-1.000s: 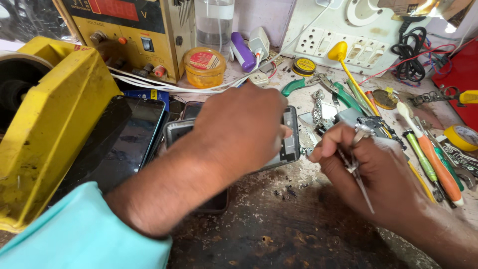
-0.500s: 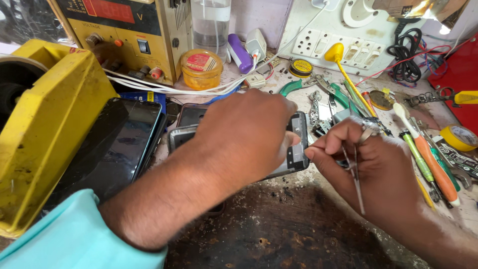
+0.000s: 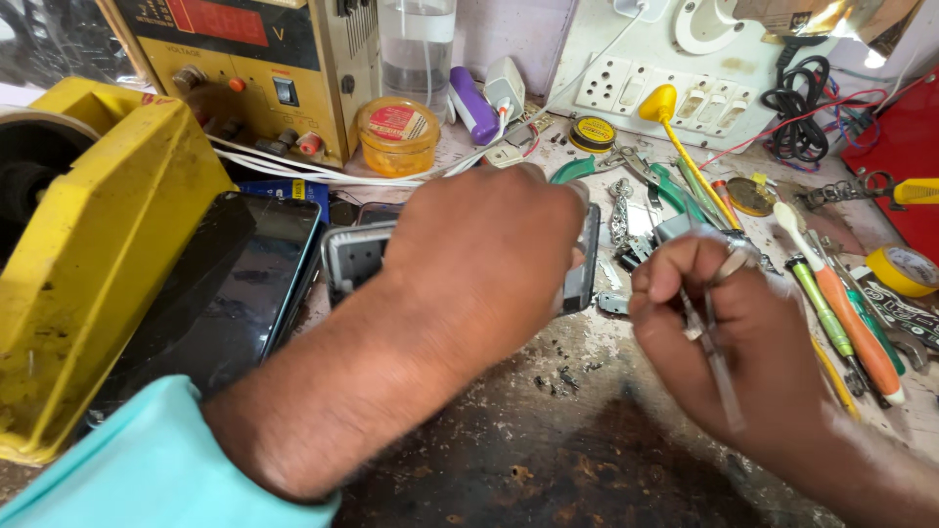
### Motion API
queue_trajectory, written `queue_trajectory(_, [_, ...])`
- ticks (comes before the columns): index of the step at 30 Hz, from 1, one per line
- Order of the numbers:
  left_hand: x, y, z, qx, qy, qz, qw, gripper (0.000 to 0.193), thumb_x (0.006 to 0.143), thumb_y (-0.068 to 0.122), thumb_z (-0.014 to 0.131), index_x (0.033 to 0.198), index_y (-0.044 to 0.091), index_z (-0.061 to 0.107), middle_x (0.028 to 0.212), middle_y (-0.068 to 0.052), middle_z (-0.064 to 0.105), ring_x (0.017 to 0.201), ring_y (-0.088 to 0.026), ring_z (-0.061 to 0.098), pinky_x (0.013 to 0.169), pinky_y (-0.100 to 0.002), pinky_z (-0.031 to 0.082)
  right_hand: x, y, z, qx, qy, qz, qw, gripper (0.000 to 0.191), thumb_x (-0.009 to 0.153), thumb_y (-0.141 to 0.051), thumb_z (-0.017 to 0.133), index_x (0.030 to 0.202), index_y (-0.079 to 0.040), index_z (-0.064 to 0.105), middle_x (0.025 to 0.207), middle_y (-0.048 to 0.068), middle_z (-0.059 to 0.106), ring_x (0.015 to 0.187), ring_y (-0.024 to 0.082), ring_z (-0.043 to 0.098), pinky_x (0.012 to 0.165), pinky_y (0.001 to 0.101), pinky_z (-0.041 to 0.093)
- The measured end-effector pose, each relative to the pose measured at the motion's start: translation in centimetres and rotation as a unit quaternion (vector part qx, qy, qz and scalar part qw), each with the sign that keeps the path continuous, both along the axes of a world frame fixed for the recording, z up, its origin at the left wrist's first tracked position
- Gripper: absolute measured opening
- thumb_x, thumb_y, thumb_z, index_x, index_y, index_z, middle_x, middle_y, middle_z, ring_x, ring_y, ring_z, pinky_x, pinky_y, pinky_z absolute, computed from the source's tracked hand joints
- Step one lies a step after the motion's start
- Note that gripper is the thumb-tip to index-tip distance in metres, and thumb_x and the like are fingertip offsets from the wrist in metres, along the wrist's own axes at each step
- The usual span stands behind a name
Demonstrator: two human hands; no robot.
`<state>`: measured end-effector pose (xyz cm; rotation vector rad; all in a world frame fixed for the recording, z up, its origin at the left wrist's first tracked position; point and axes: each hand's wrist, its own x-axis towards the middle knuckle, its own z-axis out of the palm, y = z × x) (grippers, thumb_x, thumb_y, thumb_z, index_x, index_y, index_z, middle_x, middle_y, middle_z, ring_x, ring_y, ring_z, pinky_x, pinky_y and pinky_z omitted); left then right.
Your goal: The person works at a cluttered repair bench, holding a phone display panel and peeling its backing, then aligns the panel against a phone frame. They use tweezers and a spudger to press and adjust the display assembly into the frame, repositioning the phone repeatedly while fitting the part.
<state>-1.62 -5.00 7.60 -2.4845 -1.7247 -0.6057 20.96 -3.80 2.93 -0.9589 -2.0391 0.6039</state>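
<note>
Grey plastic and bare metal: the opened phone (image 3: 587,256) lies flat on the stained bench (image 3: 548,460) in front of me, its back shell off, most of it under my left hand (image 3: 489,249). That hand is cupped over it, fingers curled down around the far edge and pressing it to the bench; only the two ends of the frame show past my knuckles. I judge it light and stiff along the frame but fragile inside, so the rim is the place to hold, not the exposed middle. The smooth casing looks likely to slide on the gritty bench unless held down.

My right hand (image 3: 724,342), just beside the phone's right end, is closed in a pinch around thin metal tweezers (image 3: 714,357), thumb and forefinger near the top, the shaft slanting down toward my wrist. I cannot tell where the tips are, as the picture blurs there.

Left of the phone lies a dark, glassy screen panel (image 3: 249,284), leaning against a yellow machine (image 3: 98,244). Behind them stands a yellow power supply (image 3: 259,68) with white wires, and a small round tub (image 3: 396,132). To the right lie screwdrivers (image 3: 851,323), one with an orange handle, a green-handled pair of pliers (image 3: 626,168) and a roll of yellow tape (image 3: 905,269). A white switchboard (image 3: 646,78) stands at the back.
</note>
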Motion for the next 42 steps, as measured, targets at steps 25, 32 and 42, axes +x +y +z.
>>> queue_trajectory(25, [-2.4, 1.9, -0.3, -0.125, 0.012, -0.003, 0.992, 0.054, 0.085, 0.046, 0.069, 0.135, 0.024, 0.066, 0.119, -0.01, 0.069, 0.118, -0.03, 0.062, 0.099, -0.05, 0.048, 1.5, 1.4, 0.0, -0.103, -0.115, -0.016, 0.988, 0.032, 0.084, -0.013, 0.083, 0.116, -0.01, 0.08, 0.103, 0.002, 0.079, 0.095, 0.007, 0.077, 0.085, 0.0243, 0.061])
queue_trajectory(32, [-2.5, 2.0, -0.3, -0.17, 0.027, 0.006, 0.985, 0.055, 0.083, 0.047, 0.068, 0.13, 0.018, 0.066, 0.122, -0.011, 0.069, 0.118, -0.031, 0.064, 0.101, -0.048, 0.049, 1.1, 0.6, 0.2, 0.01, -0.191, 0.007, 0.981, 0.024, 0.086, -0.02, 0.081, 0.11, -0.016, 0.082, 0.098, -0.002, 0.078, 0.085, 0.005, 0.078, 0.076, 0.0237, 0.06])
queue_trajectory(42, [-2.7, 2.4, -0.5, -0.188, 0.002, 0.006, 0.982, 0.06, 0.082, 0.048, 0.068, 0.136, 0.022, 0.061, 0.128, -0.01, 0.066, 0.12, -0.029, 0.063, 0.102, -0.046, 0.049, 0.0, 0.0, 1.3, 0.159, -0.218, 0.082, 0.959, 0.015, 0.085, -0.018, 0.079, 0.099, -0.013, 0.076, 0.094, 0.001, 0.08, 0.083, 0.014, 0.079, 0.073, 0.0266, 0.059])
